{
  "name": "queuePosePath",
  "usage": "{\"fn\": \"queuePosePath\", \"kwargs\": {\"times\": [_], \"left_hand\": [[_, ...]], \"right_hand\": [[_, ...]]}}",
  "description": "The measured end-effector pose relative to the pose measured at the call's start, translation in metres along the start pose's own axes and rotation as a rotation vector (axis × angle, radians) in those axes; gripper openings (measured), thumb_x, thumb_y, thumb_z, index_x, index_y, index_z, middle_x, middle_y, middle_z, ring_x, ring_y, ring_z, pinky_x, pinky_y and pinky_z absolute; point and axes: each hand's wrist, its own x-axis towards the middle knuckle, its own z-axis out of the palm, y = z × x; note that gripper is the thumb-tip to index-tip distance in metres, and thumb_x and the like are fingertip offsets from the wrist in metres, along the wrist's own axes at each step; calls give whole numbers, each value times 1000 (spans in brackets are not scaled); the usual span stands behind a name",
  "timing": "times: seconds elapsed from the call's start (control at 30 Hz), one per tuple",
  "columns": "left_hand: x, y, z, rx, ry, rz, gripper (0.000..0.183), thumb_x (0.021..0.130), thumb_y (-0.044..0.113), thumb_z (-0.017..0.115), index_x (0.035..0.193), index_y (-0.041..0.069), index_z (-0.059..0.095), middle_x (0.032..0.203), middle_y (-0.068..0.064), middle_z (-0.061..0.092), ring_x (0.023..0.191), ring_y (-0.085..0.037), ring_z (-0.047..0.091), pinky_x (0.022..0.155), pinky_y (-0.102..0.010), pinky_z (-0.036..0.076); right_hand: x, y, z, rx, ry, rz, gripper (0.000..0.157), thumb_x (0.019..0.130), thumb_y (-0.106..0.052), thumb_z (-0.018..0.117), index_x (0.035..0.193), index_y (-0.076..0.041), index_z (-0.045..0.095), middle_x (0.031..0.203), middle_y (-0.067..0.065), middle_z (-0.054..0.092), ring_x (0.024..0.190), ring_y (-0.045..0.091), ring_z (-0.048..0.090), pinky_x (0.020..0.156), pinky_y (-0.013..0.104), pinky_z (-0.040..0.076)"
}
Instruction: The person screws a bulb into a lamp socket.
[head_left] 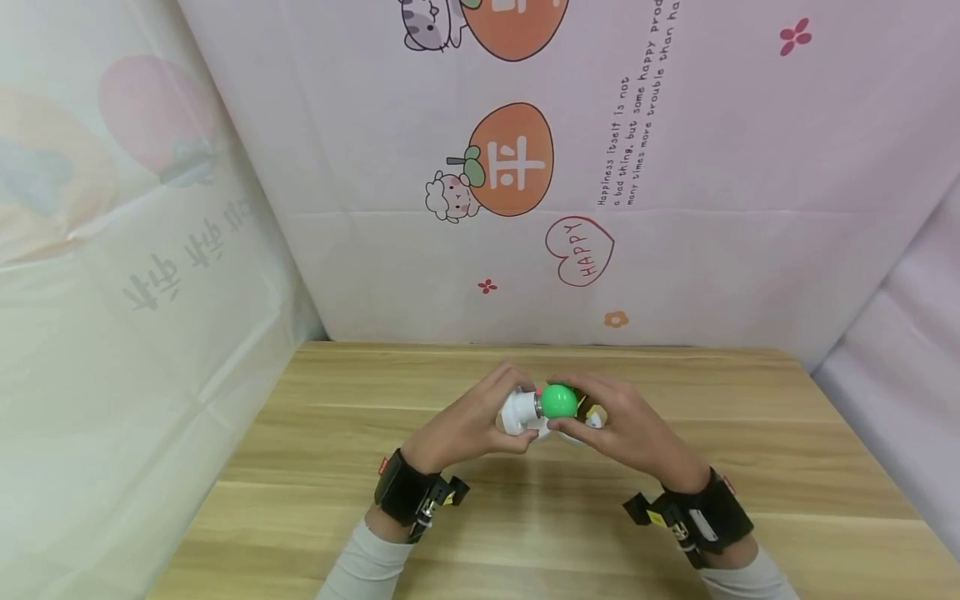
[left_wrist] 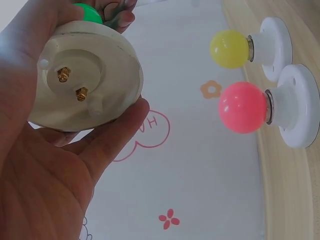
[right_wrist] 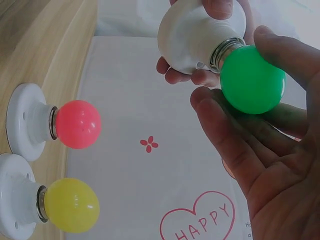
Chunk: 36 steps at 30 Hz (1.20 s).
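Note:
My left hand (head_left: pixel 480 414) grips a round white lamp holder (left_wrist: pixel 132 70) by the rim of its base. Two brass screws (left_wrist: pixel 81 94) show on its underside in the left wrist view. A green light bulb (right_wrist: pixel 252 80) sits in the socket, with part of its metal thread (right_wrist: pixel 227 50) visible outside it. My right hand (head_left: pixel 626 417) holds the bulb's globe between thumb and fingers. Both hands are raised over the table, with the holder and bulb lying sideways between them.
On the wooden table (head_left: pixel 360 467) stand two more white holders, one with a red bulb (right_wrist: pixel 78 124), the other with a yellow bulb (right_wrist: pixel 72 205). In the head view they are mostly hidden behind my hands. A printed white cloth (head_left: pixel 375 275) hangs behind the table.

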Motion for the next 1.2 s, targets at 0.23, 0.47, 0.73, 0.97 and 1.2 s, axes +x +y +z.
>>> {"fn": "queuePosePath", "kwargs": {"times": [0.23,0.47,0.73,0.97,1.2], "left_hand": [[0,2,0,3,9,14,45,79,22,70,117,14,46,116,6,43,96,-5,47,70,-11,49],[1,5,-1,12,14,15,46,78,23,71,116,13,46,117,5,44,96,-6,47,71,-12,49],[1,5,1,13,7,12,46,79,24,70,116,14,46,117,5,43,96,-5,46,71,-11,49],[2,6,1,2,18,31,46,78,23,72,116,12,47,115,3,45,95,-7,48,71,-12,49],[2,6,0,3,15,27,45,79,24,71,116,12,47,114,3,45,97,-6,47,73,-12,49]], "right_hand": [[-3,0,0,-39,-14,45,46,80,-27,77,122,-18,60,98,-13,63,75,5,58,59,21,53],[-4,1,-1,-52,-57,106,39,84,-32,73,118,-14,62,92,-11,62,73,7,58,56,26,54],[-5,0,-2,-82,-64,124,43,84,-35,72,120,-13,61,89,-11,61,73,6,57,56,23,53],[-4,-1,-3,-82,-51,96,77,78,-37,78,143,-14,43,126,0,59,96,9,59,72,34,56],[-3,-2,-3,-52,-51,23,80,72,-28,83,140,-12,45,138,-2,47,114,12,52,90,38,52]]}}
